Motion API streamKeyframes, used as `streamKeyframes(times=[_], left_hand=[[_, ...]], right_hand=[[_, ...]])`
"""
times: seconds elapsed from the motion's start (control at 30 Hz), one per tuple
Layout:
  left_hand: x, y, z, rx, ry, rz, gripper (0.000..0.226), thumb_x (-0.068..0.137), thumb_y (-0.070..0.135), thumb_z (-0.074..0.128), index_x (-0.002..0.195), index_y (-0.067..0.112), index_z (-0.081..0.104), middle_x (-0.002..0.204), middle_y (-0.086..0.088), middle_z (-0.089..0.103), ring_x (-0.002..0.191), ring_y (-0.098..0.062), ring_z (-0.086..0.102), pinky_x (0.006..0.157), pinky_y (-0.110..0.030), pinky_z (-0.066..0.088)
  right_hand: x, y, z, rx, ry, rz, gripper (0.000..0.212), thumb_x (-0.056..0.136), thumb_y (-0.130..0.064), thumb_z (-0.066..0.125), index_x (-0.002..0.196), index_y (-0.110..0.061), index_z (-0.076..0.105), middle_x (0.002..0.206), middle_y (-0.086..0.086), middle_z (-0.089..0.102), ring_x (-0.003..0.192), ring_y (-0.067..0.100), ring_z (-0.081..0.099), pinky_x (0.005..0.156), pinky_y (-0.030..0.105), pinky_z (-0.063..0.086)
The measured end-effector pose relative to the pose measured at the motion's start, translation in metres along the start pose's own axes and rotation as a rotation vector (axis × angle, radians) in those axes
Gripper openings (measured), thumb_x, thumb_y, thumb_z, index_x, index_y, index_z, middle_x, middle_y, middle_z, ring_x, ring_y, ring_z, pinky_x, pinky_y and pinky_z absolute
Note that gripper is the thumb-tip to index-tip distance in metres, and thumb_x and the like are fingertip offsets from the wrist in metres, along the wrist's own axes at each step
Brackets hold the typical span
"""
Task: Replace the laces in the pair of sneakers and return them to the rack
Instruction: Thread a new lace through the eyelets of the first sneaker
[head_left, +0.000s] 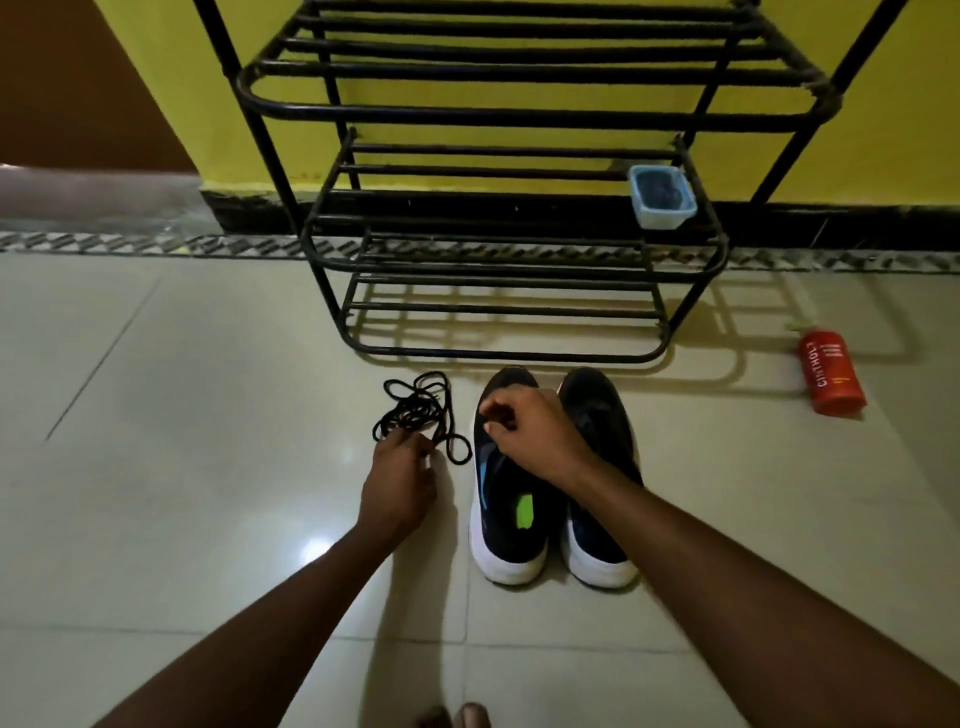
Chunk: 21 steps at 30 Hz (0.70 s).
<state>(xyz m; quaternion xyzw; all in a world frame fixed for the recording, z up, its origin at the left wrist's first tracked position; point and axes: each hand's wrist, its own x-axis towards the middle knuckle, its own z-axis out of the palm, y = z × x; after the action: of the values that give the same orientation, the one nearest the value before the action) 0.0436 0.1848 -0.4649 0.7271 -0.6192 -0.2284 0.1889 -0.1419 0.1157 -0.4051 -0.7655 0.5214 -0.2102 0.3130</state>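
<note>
Reaching down to the floor just in front of the rack (493, 358), the left hand (397, 483) has its fingers closing into the near edge of a loose tangle of black laces (421, 415); whether an end is already pinched I cannot tell. The right hand (530, 431) rests over the tongue area of the left sneaker (506, 519), fingers curled narrow as if gripping the upper or an eyelet edge, though the contact itself is hidden. The right sneaker (602, 467) stands touching it, toes toward the rack.

The laces look thin, limp and very light, so they will likely drag as a snarl if lifted from the middle; finding a stiff tip and drawing it out singly seems wiser. Both sneakers appear soft-sided with thick white soles, light enough for one hand, and best steadied at the eyelet row while threading, then carried by the heel collar. On the rack's middle shelf sits a small blue tub (662, 197); a red bottle (831, 371) lies right of the rack, well apart.
</note>
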Motion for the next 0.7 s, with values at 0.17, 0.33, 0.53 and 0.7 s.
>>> streamKeyframes(times=[0.17,0.33,0.53,0.7], left_hand=[[0.001,0.003,-0.003,0.004,0.024,-0.019,0.021,0.09,-0.001,0.052,0.106,0.006,0.064,0.11,-0.016,0.063,0.102,-0.035,0.058,0.077,-0.043,0.052],[0.014,0.011,-0.025,0.029,0.129,-0.014,0.039,0.084,-0.013,0.05,0.117,0.002,0.066,0.108,-0.018,0.063,0.1,-0.037,0.059,0.079,-0.039,0.048],[0.023,0.029,-0.066,-0.271,0.296,0.078,0.047,0.077,-0.022,0.057,0.11,0.011,0.069,0.095,-0.005,0.057,0.076,-0.013,0.059,0.064,-0.009,0.041],[0.027,0.046,-0.095,-0.544,0.339,0.217,0.027,0.092,-0.004,0.062,0.11,0.015,0.067,0.092,0.0,0.07,0.085,-0.018,0.068,0.072,-0.029,0.055]], right_hand=[[0.002,0.004,0.002,-0.023,-0.024,-0.017,0.02,0.087,-0.009,0.071,0.106,-0.011,0.075,0.102,0.003,0.07,0.094,0.017,0.067,0.091,0.029,0.055],[0.005,-0.001,0.002,-0.006,-0.047,-0.004,0.021,0.088,-0.011,0.071,0.109,-0.013,0.075,0.103,0.004,0.073,0.096,0.015,0.068,0.092,0.031,0.055],[0.014,-0.023,0.004,0.089,-0.019,-0.012,0.041,0.086,-0.015,0.073,0.126,-0.016,0.067,0.117,-0.001,0.072,0.094,0.006,0.064,0.095,0.03,0.053],[0.031,-0.052,0.005,0.422,-0.167,0.024,0.07,0.08,0.002,0.078,0.143,-0.014,0.052,0.124,0.003,0.071,0.116,0.009,0.065,0.094,0.032,0.056]])
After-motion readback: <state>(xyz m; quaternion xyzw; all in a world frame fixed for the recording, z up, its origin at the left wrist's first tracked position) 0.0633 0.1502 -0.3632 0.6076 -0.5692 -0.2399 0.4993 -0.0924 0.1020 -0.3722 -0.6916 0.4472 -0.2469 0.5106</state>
